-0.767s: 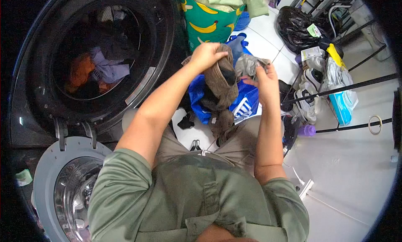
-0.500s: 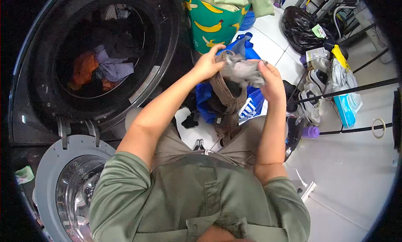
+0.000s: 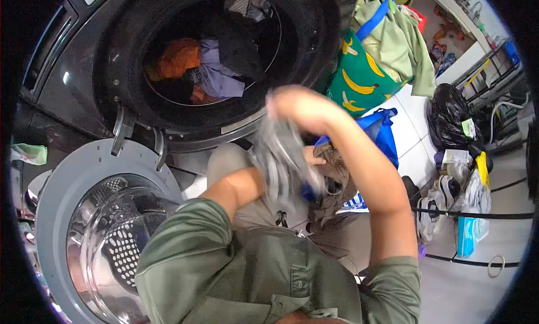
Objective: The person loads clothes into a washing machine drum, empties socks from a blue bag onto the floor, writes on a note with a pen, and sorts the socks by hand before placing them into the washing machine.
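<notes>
Right hand (image 3: pixel 300 108) pinches grey cloth (image 3: pixel 279 158) beside washer (image 3: pixel 73 99) | left hand (image 3: pixel 314 156), washer-side of brown garment (image 3: pixel 342 169), grip can't tell from here | gather hanging folds

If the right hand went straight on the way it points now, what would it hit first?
The right hand would probably meet the washing machine's dark opening rim first, with the lavender printed garment beyond it; depth is unclear, so it might clear the rim.

My R arm (image 3: pixel 379 181) reaches fwd & across, elbow bent; R hand (image 3: pixel 298 108) blurred, gripping. L forearm (image 3: pixel 242 188) low, wrist hidden, L hand (image 3: pixel 314 155) only partly visible.
</notes>
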`<control>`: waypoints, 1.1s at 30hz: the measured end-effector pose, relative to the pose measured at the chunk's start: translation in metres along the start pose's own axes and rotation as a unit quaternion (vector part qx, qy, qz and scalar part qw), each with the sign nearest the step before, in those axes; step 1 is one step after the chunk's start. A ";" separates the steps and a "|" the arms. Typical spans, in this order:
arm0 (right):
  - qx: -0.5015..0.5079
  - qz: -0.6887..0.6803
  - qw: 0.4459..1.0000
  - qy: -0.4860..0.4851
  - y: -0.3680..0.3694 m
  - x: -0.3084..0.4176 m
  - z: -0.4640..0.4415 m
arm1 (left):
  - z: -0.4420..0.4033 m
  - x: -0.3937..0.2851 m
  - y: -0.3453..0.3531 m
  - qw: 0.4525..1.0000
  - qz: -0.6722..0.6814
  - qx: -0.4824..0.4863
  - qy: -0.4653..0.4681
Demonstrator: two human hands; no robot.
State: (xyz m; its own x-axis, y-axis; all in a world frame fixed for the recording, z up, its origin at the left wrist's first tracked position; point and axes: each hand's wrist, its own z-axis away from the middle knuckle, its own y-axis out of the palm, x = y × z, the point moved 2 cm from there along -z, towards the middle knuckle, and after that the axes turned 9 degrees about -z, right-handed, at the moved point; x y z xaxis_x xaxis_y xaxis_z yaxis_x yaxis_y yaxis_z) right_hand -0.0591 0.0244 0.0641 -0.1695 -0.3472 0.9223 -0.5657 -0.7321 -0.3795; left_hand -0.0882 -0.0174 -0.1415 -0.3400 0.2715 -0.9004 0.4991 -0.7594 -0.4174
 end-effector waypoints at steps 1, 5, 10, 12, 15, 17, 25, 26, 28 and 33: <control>-0.179 -0.260 0.946 0.069 -0.025 0.001 -0.031 | 0.003 0.006 0.007 0.999 0.031 0.021 -0.020; -0.430 -0.389 0.814 -0.021 -0.037 0.047 -0.039 | -0.022 0.054 0.013 0.996 0.085 -0.013 -0.040; -0.290 -0.133 0.937 0.143 -0.022 -0.021 0.083 | -0.010 -0.020 -0.021 0.990 -0.134 -0.031 0.011; -0.407 -0.139 0.879 0.207 -0.021 -0.031 0.146 | -0.021 -0.029 -0.016 0.994 -0.025 0.063 0.086; -0.485 -0.111 0.844 0.203 -0.023 -0.077 0.214 | 0.003 -0.131 -0.017 0.892 -0.162 0.077 0.415; -0.568 -0.041 0.754 0.327 -0.015 -0.107 0.240 | 0.033 -0.182 -0.004 0.807 -0.212 0.156 0.528; -0.354 -0.079 0.709 0.605 0.092 -0.254 0.269 | 0.086 -0.198 -0.006 0.686 -0.418 0.403 0.439; -0.356 -0.085 0.708 0.604 0.100 -0.260 0.277 | 0.081 -0.201 -0.016 0.674 -0.455 0.397 0.426; -0.349 -0.102 0.779 0.511 0.122 -0.271 0.292 | 0.069 -0.202 -0.038 0.717 -0.474 0.385 0.335; -0.412 0.093 0.653 0.628 0.118 -0.220 0.302 | 0.038 -0.200 -0.082 0.758 -0.484 0.344 0.270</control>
State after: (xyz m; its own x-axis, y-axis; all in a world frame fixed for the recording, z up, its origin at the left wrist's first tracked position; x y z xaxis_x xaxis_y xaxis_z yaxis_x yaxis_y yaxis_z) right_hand 0.1552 -0.1623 -0.2050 -0.5319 0.7498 0.3936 -0.5960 -0.0013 -0.8030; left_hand -0.0915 -0.0317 0.0781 0.1868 0.9597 -0.2101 -0.3726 -0.1286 -0.9190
